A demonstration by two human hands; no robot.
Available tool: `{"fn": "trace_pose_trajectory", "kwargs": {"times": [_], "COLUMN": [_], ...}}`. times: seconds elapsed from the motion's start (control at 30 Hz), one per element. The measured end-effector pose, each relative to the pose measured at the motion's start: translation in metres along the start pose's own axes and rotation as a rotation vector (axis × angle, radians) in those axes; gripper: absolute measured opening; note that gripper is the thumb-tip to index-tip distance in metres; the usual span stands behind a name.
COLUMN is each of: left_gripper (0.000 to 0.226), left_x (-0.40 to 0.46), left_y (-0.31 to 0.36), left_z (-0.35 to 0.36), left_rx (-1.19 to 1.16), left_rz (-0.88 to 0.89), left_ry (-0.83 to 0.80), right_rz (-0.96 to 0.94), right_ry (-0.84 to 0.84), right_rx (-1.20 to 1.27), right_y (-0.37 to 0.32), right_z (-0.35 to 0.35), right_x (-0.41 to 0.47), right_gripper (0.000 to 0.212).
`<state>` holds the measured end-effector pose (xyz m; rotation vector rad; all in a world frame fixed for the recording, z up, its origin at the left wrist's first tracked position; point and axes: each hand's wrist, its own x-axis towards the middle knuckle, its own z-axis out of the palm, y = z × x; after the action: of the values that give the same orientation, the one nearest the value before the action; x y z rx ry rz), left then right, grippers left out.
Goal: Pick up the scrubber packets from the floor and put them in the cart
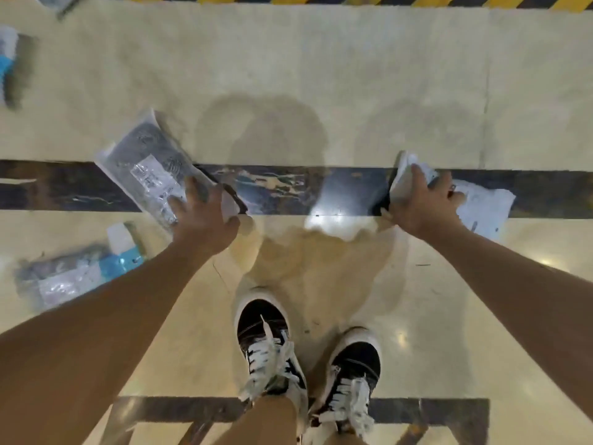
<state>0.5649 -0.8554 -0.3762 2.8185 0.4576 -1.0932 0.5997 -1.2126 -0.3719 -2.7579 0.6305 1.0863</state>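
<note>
We're looking straight down at a glossy cream floor (pixel 353 75) w/ a dark stripe (pixel 288 187). Our left hand (pixel 203 216) is gripping a clear packet of grey scrubbers (pixel 150 168) by its near end, fingers curled round it, pkt tilted over the stripe. Our right hand (pixel 423 200) is clenching a white-backed packet (pixel 481 203), thumb on top. Another packet w/ blue card (pixel 80 271) is lying on the floor nr our left forearm; one more (pixel 8 62) at far left edge. Black sneakers (pixel 269 345) are standing below.
</note>
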Motion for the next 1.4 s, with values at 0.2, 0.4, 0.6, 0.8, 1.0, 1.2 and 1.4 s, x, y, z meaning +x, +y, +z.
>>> {"fn": "trace_pose_trajectory", "kwargs": {"times": [0.2, 0.4, 0.6, 0.8, 1.0, 1.2, 1.4], "left_gripper": [0.082, 0.07, 0.079, 0.078, 0.08, 0.09, 0.074], "left_x": [-0.018, -0.037, -0.01, -0.015, -0.006, 0.006, -0.004], "left_y": [0.031, 0.034, -0.003, 0.022, 0.039, -0.007, -0.003], "left_z": [0.035, 0.026, 0.022, 0.024, 0.004, 0.004, 0.013], "left_rx": [-0.096, -0.138, -0.108, -0.225, -0.661, -0.316, -0.481], "left_rz": [0.077, 0.335, 0.209, -0.083, -0.372, -0.306, -0.225], "left_ry": [-0.008, 0.01, 0.182, -0.003, -0.02, 0.047, -0.064], "right_rz": [-0.251, -0.557, 0.056, 0.094, 0.083, 0.468, 0.503], "right_ry": [0.162, 0.293, 0.138, 0.137, -0.161, 0.009, 0.096], "right_rx": [-0.086, 0.184, 0.266, 0.559, 1.308, 1.238, 1.159], "right_y": [-0.017, -0.013, -0.03, -0.033, -0.015, -0.002, -0.007], "right_z": [0.044, 0.058, 0.052, 0.056, 0.04, 0.046, 0.063], "right_x": [-0.027, -0.055, -0.064, -0.055, -0.073, -0.066, -0.067], "right_gripper": [0.055, 0.036, 0.091, 0.097, 0.064, 0.032, 0.111]}}
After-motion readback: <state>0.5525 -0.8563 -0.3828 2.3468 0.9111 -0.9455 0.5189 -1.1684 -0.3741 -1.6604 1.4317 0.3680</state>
